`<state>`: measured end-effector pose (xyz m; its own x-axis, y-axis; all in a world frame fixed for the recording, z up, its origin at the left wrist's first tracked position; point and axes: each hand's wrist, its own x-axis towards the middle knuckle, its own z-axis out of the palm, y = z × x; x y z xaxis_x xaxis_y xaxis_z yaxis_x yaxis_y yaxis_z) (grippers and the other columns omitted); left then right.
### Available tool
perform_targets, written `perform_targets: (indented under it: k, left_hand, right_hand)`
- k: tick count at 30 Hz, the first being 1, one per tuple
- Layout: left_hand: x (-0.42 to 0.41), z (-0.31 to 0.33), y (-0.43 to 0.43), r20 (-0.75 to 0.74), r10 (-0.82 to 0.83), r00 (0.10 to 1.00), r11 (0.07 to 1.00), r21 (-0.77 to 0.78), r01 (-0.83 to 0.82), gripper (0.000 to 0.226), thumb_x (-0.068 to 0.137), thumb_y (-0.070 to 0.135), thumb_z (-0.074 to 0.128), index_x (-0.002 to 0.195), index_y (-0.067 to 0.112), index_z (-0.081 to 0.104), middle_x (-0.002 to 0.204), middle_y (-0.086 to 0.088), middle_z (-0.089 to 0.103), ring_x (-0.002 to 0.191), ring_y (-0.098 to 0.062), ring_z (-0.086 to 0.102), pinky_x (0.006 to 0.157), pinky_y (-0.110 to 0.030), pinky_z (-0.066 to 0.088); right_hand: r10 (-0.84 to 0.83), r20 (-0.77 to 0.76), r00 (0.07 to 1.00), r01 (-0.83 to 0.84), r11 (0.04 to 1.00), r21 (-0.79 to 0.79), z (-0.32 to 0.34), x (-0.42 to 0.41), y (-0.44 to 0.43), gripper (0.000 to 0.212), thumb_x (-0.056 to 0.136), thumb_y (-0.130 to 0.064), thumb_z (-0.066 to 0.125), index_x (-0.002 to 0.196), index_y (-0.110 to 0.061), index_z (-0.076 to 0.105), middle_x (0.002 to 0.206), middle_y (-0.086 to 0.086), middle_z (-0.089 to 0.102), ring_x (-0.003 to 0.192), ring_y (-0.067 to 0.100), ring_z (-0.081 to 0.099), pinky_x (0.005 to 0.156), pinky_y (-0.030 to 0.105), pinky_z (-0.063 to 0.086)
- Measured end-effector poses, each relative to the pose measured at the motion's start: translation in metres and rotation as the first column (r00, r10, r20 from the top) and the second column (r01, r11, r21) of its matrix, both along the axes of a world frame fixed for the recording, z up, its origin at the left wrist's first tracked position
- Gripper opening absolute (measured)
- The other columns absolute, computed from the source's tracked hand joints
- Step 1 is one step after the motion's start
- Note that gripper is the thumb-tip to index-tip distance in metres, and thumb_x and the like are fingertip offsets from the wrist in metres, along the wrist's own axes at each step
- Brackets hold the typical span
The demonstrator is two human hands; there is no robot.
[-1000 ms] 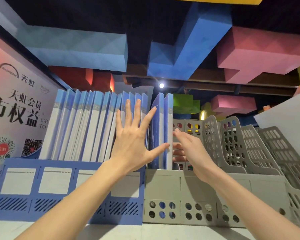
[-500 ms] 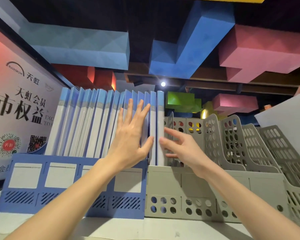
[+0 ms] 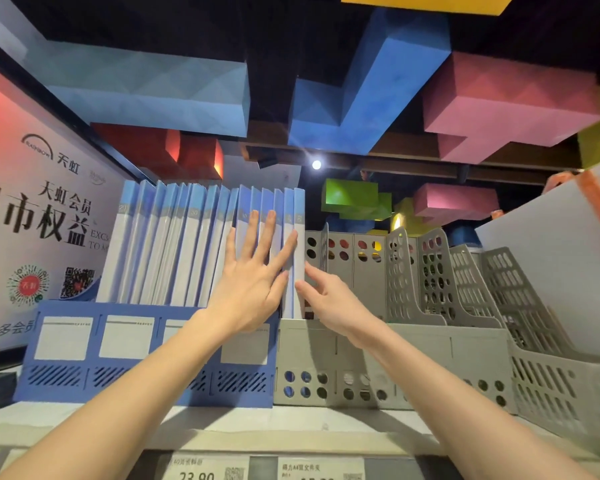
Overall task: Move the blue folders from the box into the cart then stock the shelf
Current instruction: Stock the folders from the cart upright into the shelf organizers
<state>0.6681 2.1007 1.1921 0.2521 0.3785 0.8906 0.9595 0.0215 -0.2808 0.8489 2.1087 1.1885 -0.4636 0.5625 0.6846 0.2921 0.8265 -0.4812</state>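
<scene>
Head: L hand [image 3: 253, 285] & R hand [image 3: 333, 301] touch blue folders [image 3: 187, 244].

Dim overhead – one glaring spotlight [image 3: 316, 164] – edges warped, blurred.

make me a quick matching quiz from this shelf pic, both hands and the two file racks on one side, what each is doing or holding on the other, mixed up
Column A
1. left hand
2. right hand
3. blue rack
4. grey rack

Column B
a. most slots empty
b. flat on the blue folders, fingers spread
c. packed with folders
d. fingertips at the right side of the end folder

Pairs: 1-b, 2-d, 3-c, 4-a
</scene>
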Motion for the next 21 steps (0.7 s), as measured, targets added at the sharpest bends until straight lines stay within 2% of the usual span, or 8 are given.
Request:
perform_targets:
  k: [2, 4, 6, 9, 11, 13, 17, 21]
  left_hand:
    - [0.002, 0.003, -0.011, 0.023, 0.034, 0.999, 0.993, -0.115, -0.031, 0.066, 0.094, 0.051, -0.001, 0.156, 0.036, -0.02, 0.16, -0.005, -0.037, 0.146, -0.024, -0.038, 0.121, -0.058, -0.015]
    - [0.001, 0.009, -0.026, 0.053, 0.015, 0.998, 0.974, -0.227, -0.002, 0.064, 0.095, 0.051, 0.001, 0.156, 0.039, -0.015, 0.16, -0.001, -0.037, 0.146, -0.021, -0.038, 0.122, -0.055, -0.015]
    - [-0.001, 0.014, -0.044, 0.176, -0.122, 0.977, 0.942, -0.288, 0.17, 0.056, 0.105, 0.044, 0.022, 0.158, 0.041, 0.005, 0.166, 0.004, -0.019, 0.152, -0.015, -0.022, 0.125, -0.05, -0.005]
    - [-0.002, 0.008, -0.081, 0.37, -0.355, 0.858, 0.888, -0.154, 0.433, 0.047, 0.105, 0.033, 0.043, 0.152, 0.037, 0.04, 0.164, 0.009, 0.026, 0.153, -0.008, 0.017, 0.125, -0.041, 0.02]
    - [-0.001, -0.005, -0.107, 0.407, -0.372, 0.834, 0.891, -0.097, 0.444, 0.038, 0.103, 0.033, 0.047, 0.14, 0.031, 0.056, 0.148, 0.009, 0.053, 0.138, -0.008, 0.046, 0.116, -0.042, 0.038]
    - [0.004, -0.021, -0.138, 0.449, -0.365, 0.816, 0.899, -0.059, 0.435, 0.032, 0.099, 0.037, 0.048, 0.127, 0.03, 0.063, 0.124, 0.007, 0.07, 0.112, -0.011, 0.066, 0.098, -0.043, 0.054]
    - [0.009, -0.061, -0.208, 0.529, -0.359, 0.769, 0.919, 0.056, 0.39, 0.026, 0.092, 0.038, 0.047, 0.103, 0.03, 0.07, 0.085, 0.013, 0.076, 0.074, -0.005, 0.071, 0.074, -0.04, 0.06]
    - [0.003, -0.114, -0.283, 0.615, -0.324, 0.719, 0.931, 0.073, 0.357, 0.021, 0.091, 0.038, 0.047, 0.092, 0.033, 0.067, 0.071, 0.011, 0.074, 0.061, -0.007, 0.07, 0.066, -0.042, 0.06]
  right_hand:
    - [-0.006, 0.006, 1.0, 0.005, 1.0, 0.002, -0.005, -0.003, -0.012, 0.049, 0.108, -0.03, 0.037, 0.155, -0.035, 0.027, 0.14, -0.015, 0.05, 0.118, 0.0, 0.05, 0.088, 0.009, 0.038]
    - [-0.008, 0.004, 1.0, 0.008, 0.999, -0.031, -0.008, -0.003, -0.025, 0.045, 0.107, -0.031, 0.039, 0.152, -0.032, 0.036, 0.135, -0.013, 0.055, 0.116, 0.004, 0.052, 0.085, 0.014, 0.039]
    - [-0.017, 0.004, 1.0, 0.017, 0.999, -0.044, -0.01, 0.002, -0.036, 0.043, 0.102, -0.032, 0.051, 0.144, -0.027, 0.047, 0.132, -0.012, 0.059, 0.119, 0.007, 0.055, 0.082, 0.014, 0.041]
    - [-0.051, -0.021, 0.998, 0.049, 0.995, -0.09, -0.015, 0.014, -0.059, 0.05, 0.096, -0.032, 0.06, 0.142, -0.016, 0.052, 0.135, -0.007, 0.056, 0.126, 0.011, 0.053, 0.105, 0.028, 0.042]
    - [-0.053, -0.12, 0.991, 0.038, 0.992, -0.118, -0.022, 0.016, -0.076, 0.043, 0.095, -0.03, 0.061, 0.135, -0.014, 0.06, 0.132, 0.0, 0.063, 0.12, 0.013, 0.06, 0.108, 0.04, 0.047]
    - [-0.049, -0.214, 0.976, 0.029, 0.995, -0.095, -0.03, 0.012, -0.099, 0.029, 0.094, -0.026, 0.06, 0.117, -0.014, 0.071, 0.112, 0.004, 0.073, 0.103, 0.015, 0.069, 0.096, 0.043, 0.055]
    - [0.022, -0.411, 0.911, -0.061, 0.995, -0.08, -0.057, -0.006, -0.163, 0.022, 0.094, -0.018, 0.058, 0.085, -0.005, 0.075, 0.078, 0.01, 0.075, 0.073, 0.017, 0.074, 0.065, 0.035, 0.06]
    - [0.148, -0.436, 0.887, -0.201, 0.976, -0.077, -0.104, -0.029, -0.225, 0.024, 0.093, -0.021, 0.058, 0.079, -0.009, 0.073, 0.072, 0.002, 0.075, 0.073, 0.01, 0.074, 0.076, 0.043, 0.06]
